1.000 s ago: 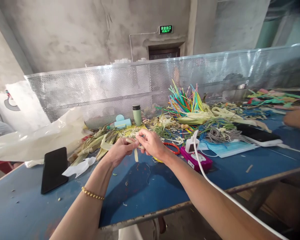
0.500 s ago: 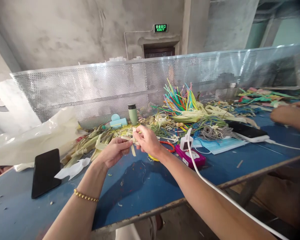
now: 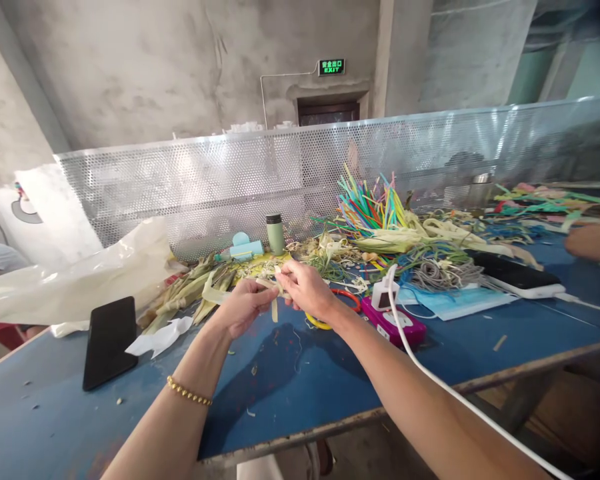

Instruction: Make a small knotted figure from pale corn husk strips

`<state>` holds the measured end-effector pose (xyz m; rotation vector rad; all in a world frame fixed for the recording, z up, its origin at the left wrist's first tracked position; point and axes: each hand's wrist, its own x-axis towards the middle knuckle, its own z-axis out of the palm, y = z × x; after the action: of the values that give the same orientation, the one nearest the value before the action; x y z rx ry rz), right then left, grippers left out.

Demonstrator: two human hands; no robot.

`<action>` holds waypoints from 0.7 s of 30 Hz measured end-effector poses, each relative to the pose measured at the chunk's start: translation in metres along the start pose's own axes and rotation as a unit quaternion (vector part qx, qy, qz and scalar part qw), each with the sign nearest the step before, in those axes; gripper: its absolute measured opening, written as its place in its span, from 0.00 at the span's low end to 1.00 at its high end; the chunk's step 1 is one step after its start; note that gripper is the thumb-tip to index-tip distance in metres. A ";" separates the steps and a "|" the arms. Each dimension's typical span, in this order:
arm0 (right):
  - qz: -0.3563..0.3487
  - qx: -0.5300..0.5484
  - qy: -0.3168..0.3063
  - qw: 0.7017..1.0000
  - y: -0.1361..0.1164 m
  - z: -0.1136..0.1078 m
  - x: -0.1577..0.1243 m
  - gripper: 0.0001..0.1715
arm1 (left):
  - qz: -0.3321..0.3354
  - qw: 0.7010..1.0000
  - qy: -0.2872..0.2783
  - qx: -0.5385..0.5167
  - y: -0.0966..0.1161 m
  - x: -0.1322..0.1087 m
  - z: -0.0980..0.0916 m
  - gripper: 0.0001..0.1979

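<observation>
At the left of the table (image 3: 55,417), a black phone (image 3: 111,343) lay near a white scrap (image 3: 161,337). Farther right, the left hand (image 3: 245,308) had its fingers together on a pale strip (image 3: 275,311). This strip was between both hands, above the table, one end hanging down. The right hand (image 3: 307,291) pinched it too, left of a purple box (image 3: 397,325).

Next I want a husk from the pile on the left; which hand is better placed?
Probably the left hand: it is nearer the husks and lies between them and the right hand. Both hands appear to pinch the pale strip, so the left must release first.
</observation>
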<state>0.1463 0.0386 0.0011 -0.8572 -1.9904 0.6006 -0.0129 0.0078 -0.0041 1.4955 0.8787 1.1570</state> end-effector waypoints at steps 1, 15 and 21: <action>-0.006 -0.013 0.004 1.000 0.001 -0.002 0.001 0.11 | 0.004 1.000 0.001 0.016 0.000 -0.001 0.000 0.17; -0.095 -0.026 -0.036 0.994 -0.003 -0.005 0.002 0.06 | -0.048 0.993 0.018 0.104 -0.006 0.000 0.002 0.15; -0.031 -0.017 -0.054 0.998 0.001 -0.003 0.002 0.04 | -0.082 0.990 0.012 0.114 -0.006 -0.001 0.001 0.14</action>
<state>0.1480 0.0405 0.0029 -0.7951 -2.1220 0.5898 -0.0123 0.0076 -0.0107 1.5610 1.1606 0.9801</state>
